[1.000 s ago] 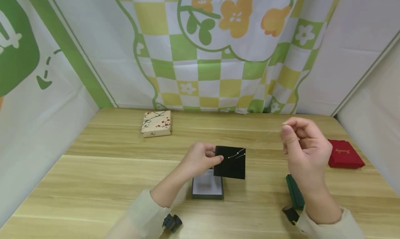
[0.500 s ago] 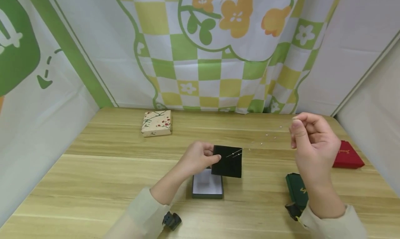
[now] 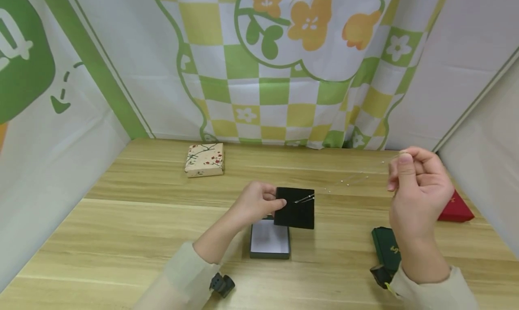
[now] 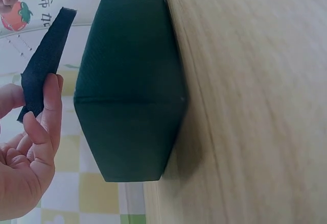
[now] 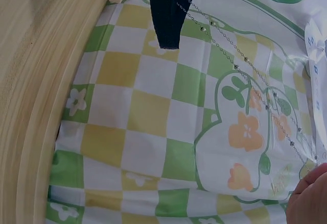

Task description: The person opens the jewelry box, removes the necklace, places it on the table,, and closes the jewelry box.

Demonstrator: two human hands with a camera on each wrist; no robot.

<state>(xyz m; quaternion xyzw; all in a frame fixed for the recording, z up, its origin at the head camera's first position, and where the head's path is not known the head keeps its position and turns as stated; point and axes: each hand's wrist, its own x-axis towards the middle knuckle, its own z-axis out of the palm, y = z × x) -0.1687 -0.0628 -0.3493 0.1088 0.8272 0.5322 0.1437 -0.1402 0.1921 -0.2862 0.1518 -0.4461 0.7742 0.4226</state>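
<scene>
My left hand (image 3: 257, 202) holds a flat black jewelry pad (image 3: 298, 217) by its left edge, thumb on the front face. A thin silver necklace chain (image 5: 246, 59) with small beads runs from the pad as two strands. At the other end, my right hand (image 3: 423, 188) pinches the chain between thumb and forefinger, up and to the right of the pad. Below the pad stands a dark green box base (image 3: 269, 256) with a white inside. The left wrist view shows this base's outer side large, with the pad beyond it.
A green box lid (image 3: 385, 244) with gold lettering lies under my right wrist. Farther right is a red box (image 3: 456, 208), partly covered by my right hand. A floral cream box (image 3: 204, 160) rests at the back left, before a checkered curtain (image 3: 275, 91).
My right hand has moved to the right, drawing the chain farther from the pad. My left hand and the pad have shifted slightly left. More of the green lid shows now.
</scene>
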